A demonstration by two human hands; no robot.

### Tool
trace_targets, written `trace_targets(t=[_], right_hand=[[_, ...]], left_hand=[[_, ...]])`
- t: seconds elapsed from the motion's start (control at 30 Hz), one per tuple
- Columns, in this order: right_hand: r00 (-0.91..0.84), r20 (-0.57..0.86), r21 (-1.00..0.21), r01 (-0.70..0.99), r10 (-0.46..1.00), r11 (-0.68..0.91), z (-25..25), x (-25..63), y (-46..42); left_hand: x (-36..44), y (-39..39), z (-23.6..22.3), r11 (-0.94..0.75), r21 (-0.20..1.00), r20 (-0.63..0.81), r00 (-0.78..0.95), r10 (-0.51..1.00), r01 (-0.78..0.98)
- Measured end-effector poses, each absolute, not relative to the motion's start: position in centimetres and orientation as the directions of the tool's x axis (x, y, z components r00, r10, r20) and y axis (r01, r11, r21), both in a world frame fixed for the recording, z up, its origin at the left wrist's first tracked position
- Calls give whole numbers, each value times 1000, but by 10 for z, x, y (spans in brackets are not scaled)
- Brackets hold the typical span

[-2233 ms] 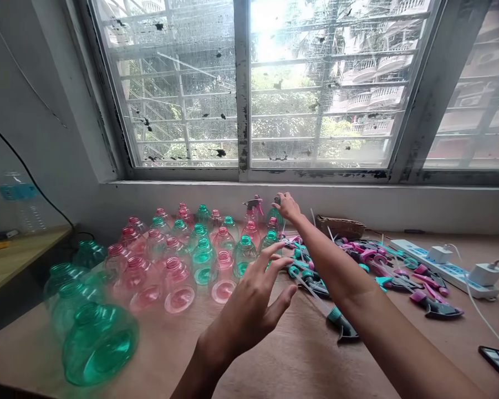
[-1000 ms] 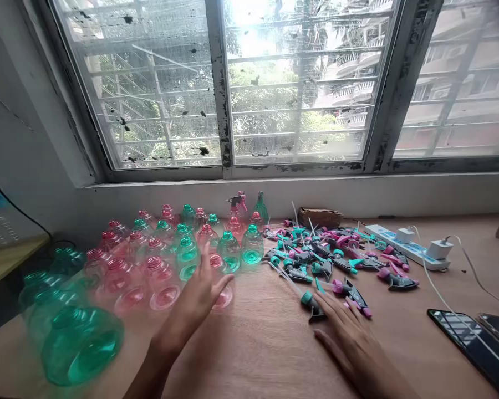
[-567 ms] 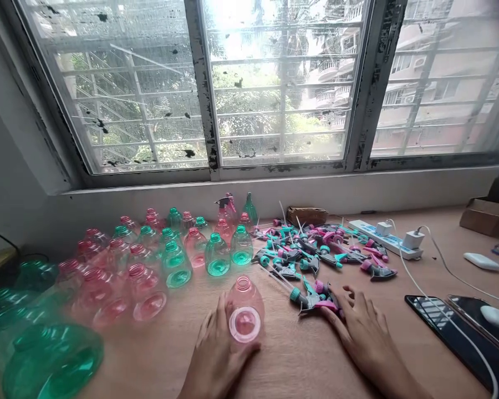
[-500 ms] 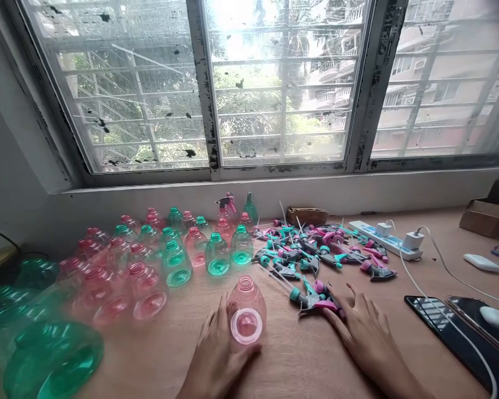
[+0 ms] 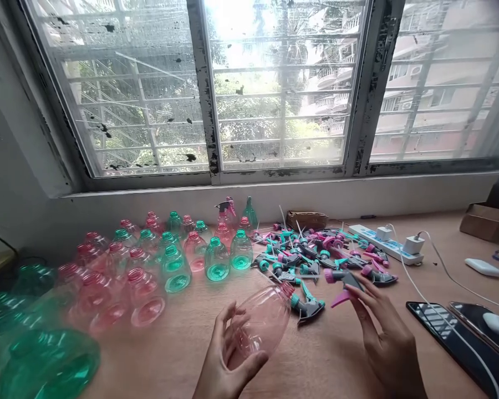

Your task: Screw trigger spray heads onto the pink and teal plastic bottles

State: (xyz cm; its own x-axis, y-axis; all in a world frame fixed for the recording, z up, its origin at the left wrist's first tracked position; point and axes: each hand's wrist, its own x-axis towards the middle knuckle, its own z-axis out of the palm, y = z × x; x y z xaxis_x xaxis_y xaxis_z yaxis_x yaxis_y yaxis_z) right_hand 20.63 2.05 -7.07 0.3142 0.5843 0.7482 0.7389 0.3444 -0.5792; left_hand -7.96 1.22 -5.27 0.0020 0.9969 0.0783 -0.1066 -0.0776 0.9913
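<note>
A clear pink spray bottle (image 5: 263, 321) without a top is tilted to the right in my left hand (image 5: 228, 349), whose fingers and thumb wrap round its lower body. My right hand (image 5: 385, 327) grips a grey and pink trigger sprayer head (image 5: 343, 282) by its back end, with the pink collar pointing left towards the bottle's neck. The two parts are apart. Just behind the bottle's mouth, a grey and teal sprayer head (image 5: 307, 307) lies on the table. Beyond it spreads a pile of sprayer heads (image 5: 316, 249) in pink, teal and grey.
Several pink and green bottles (image 5: 174, 269) stand at the left; one large green bottle (image 5: 50, 363) is nearest. A white power strip (image 5: 382, 244) with chargers and cables lies right of the pile. Phones (image 5: 444, 332) and a cardboard box (image 5: 488, 219) are at the right.
My left hand has lifted and tipped the pink bottle to the right from upright. My right hand has picked up the pink-trimmed sprayer head from the table.
</note>
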Motion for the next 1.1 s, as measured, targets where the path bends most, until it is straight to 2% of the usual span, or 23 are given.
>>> trace_targets(t=[0.1, 0.23, 0.37, 0.5, 0.7, 0.87, 0.97, 1.1], right_hand=[[442, 787, -608, 676, 430, 417, -53, 194, 9], [583, 703, -704, 486, 409, 518, -49, 187, 2], [642, 641, -713, 296, 421, 635, -56, 188, 3], [687, 593, -745, 270, 420, 610, -62, 191, 5], [673, 507, -807, 153, 538, 570, -66, 199, 7], [735, 447, -805, 82, 510, 587, -65, 201, 9], [686, 449, -822, 66, 573, 566, -71, 206, 10], [381, 411, -885, -53, 828, 463, -80, 209, 9]], left_hand=[[-83, 25, -64, -69, 991, 62, -63, 996, -117], [-94, 38, -68, -4, 988, -15, -127, 992, -151], [-96, 36, -63, 37, 976, -72, -159, 985, -215], [-94, 32, -59, 76, 970, -116, -163, 980, -231], [-94, 32, -54, 101, 969, -134, -135, 982, -225], [-90, 19, -44, 78, 970, -108, -121, 987, -231], [-88, 12, -40, 68, 969, -90, -84, 992, -239], [-87, 14, -44, 58, 971, -62, -10, 998, -234]])
